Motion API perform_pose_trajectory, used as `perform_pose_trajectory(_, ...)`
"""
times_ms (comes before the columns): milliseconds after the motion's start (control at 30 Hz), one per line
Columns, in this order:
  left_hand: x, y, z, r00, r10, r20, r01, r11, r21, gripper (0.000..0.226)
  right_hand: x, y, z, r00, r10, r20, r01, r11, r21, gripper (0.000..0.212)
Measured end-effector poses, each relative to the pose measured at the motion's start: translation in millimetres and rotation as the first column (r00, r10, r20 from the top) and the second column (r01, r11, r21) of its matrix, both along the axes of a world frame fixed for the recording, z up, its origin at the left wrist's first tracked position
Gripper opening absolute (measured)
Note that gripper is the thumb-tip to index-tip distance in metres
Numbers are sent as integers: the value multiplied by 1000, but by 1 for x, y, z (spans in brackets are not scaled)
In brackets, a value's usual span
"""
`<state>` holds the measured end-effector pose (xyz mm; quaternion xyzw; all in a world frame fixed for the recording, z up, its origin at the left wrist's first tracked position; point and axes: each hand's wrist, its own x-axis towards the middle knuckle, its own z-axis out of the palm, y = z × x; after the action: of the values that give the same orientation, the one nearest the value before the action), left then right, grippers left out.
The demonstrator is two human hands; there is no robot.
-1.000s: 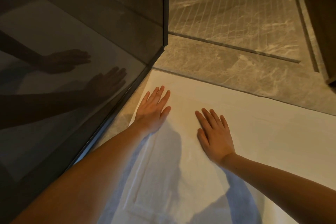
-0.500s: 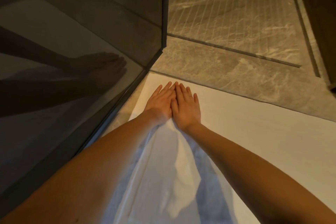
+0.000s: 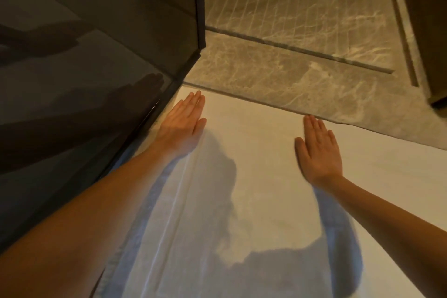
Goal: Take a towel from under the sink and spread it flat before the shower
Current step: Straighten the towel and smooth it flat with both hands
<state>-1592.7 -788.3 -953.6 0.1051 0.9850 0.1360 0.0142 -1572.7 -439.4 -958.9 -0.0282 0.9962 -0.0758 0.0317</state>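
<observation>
A white towel [image 3: 251,152] lies flat on the marble floor, its far edge along a floor seam in front of the shower. My left hand [image 3: 185,120] presses palm-down on the towel's far left corner, beside the glass panel. My right hand [image 3: 319,150] lies flat, palm-down, near the far edge further right. Both hands have fingers straight and together and hold nothing. A stitched border band runs down the towel's left side. My arms cast shadows across the cloth.
A dark glass shower panel [image 3: 96,68] with a black frame stands at the left, touching the towel's side. Grey marble floor [image 3: 278,72] and the grooved shower floor [image 3: 290,0] lie beyond. A dark cabinet or wall base [image 3: 435,101] sits at the far right.
My hands were side by side at the towel's far left half a second ago. They have slid apart, the right hand moving well to the right along the far edge.
</observation>
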Motion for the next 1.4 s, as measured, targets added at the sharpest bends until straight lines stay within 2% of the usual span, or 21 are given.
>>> perform_pose_trajectory(167,-4,1,2,998,-18,68,19,1000,-16,59,1,7,2,1000,-20,11,20,1000,7,68)
perform_pose_trajectory(233,-6,2,3,995,-10,100,17,997,-74,59,2,5,5,999,-6,33,5,999,32,66)
perform_pose_trajectory(333,-11,6,19,989,-17,148,54,967,-251,61,0,2,17,993,-6,115,-8,992,122,63)
perform_pose_trajectory(400,-4,14,31,994,-52,93,74,966,-249,61,-5,-16,32,989,-66,131,47,988,145,61)
perform_pose_trajectory(433,7,21,35,996,-80,36,85,979,-184,60,-6,-33,40,991,-94,99,85,992,92,60)
perform_pose_trajectory(500,41,38,39,984,-162,-78,159,986,-49,57,2,-84,50,992,-116,51,122,985,-120,56)
perform_pose_trajectory(567,77,56,34,962,-212,-171,223,974,48,51,26,-138,51,999,-15,35,24,954,-298,53)
perform_pose_trajectory(600,88,61,30,960,-202,-193,225,968,108,48,40,-159,48,998,56,20,-46,940,-339,52)
perform_pose_trajectory(667,97,63,23,977,-189,-99,203,966,161,52,61,-182,37,993,115,4,-106,926,-363,53)
perform_pose_trajectory(733,99,59,14,980,-198,-30,200,975,92,59,67,-180,24,997,57,51,-34,926,-376,54)
perform_pose_trajectory(767,99,56,10,978,-208,-18,208,977,34,59,69,-176,19,997,45,69,-18,936,-352,55)
perform_pose_trajectory(867,98,48,-1,973,-232,7,231,968,-100,57,75,-164,5,992,123,37,-115,980,-165,58)
perform_pose_trajectory(1000,95,23,-7,985,-170,-1,170,983,-65,63,80,-127,2,995,78,56,-73,993,-94,60)
perform_pose_trajectory(1200,95,1,-16,994,-110,-24,107,988,-111,64,110,-22,4,988,-150,41,151,988,-28,64)
perform_pose_trajectory(1400,101,6,-3,996,-82,-26,80,995,-66,63,112,-19,11,978,-201,48,202,979,-24,59)
